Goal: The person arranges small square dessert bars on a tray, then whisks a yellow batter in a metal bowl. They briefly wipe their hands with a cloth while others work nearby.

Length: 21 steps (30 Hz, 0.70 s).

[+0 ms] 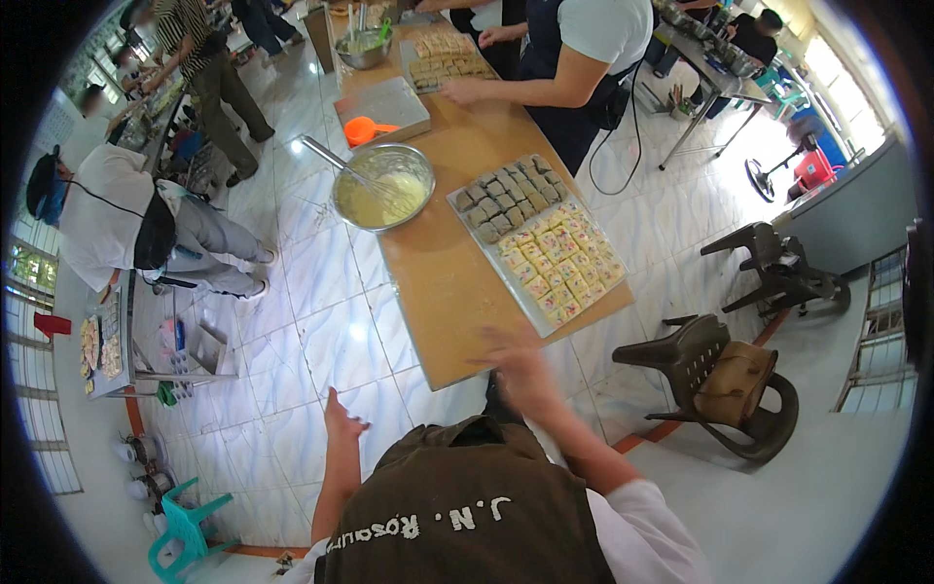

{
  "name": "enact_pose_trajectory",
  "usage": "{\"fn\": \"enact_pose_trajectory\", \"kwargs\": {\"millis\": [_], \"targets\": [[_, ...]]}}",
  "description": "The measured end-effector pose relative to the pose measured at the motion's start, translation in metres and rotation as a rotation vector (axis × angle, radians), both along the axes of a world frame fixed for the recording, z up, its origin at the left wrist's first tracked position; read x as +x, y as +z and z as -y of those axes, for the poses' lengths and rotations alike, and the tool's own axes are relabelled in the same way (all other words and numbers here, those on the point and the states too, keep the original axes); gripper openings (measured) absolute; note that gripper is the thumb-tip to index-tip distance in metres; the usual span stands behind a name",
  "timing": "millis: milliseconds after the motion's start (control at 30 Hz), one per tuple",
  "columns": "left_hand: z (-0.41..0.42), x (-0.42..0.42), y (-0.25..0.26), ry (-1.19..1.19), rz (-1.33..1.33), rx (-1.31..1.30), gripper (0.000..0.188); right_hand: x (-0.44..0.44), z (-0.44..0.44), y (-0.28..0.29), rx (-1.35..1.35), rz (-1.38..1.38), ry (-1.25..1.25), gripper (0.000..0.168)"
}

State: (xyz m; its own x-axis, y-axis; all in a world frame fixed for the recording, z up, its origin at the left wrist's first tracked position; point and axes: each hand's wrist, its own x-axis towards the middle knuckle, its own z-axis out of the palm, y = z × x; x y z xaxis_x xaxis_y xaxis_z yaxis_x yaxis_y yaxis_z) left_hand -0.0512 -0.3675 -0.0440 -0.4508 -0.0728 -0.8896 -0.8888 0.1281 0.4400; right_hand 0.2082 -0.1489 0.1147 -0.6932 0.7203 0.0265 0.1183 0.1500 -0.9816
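My left hand (343, 417) is in the air over the tiled floor, left of the table's near corner. It holds nothing and its fingers are apart. Blurred by motion, my right hand (516, 363) hovers over the near end of the wooden table (438, 306), with its fingers spread and nothing visible in them. Just beyond it lies a metal tray (527, 305) of cut pastries. Yellow squares with coloured bits (560, 263) fill the nearer part, and grey-brown pieces (511, 196) fill the farther part. A steel mixing bowl (384, 186) of pale batter stands left, with a wire whisk (350, 168) leaning in it.
Behind the bowl, an orange measuring cup (361, 131) sits in a metal pan (387, 109). A co-worker (576, 66) stands at the table's right side near another pastry tray (449, 62). A brown plastic chair (700, 358) holds a bag (735, 379). Another person (117, 212) bends at left.
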Motion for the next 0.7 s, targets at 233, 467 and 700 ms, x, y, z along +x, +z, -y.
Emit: {"fn": "enact_pose_trajectory", "kwargs": {"millis": [233, 467, 700], "targets": [[0.115, -0.021, -0.047, 0.228, 0.09, 1.081, 0.081, -0.224, 0.202, -0.066, 0.411, -0.19, 1.029, 0.061], [0.133, -0.002, 0.189, 0.163, -0.698, 0.622, 0.075, -0.271, 0.236, -0.147, -0.461, 0.553, 0.836, 0.069], [0.16, 0.001, 0.068, -0.544, -1.35, 0.045, 0.074, -0.265, 0.305, -0.031, -1.066, -0.042, 0.558, 0.058]]}}
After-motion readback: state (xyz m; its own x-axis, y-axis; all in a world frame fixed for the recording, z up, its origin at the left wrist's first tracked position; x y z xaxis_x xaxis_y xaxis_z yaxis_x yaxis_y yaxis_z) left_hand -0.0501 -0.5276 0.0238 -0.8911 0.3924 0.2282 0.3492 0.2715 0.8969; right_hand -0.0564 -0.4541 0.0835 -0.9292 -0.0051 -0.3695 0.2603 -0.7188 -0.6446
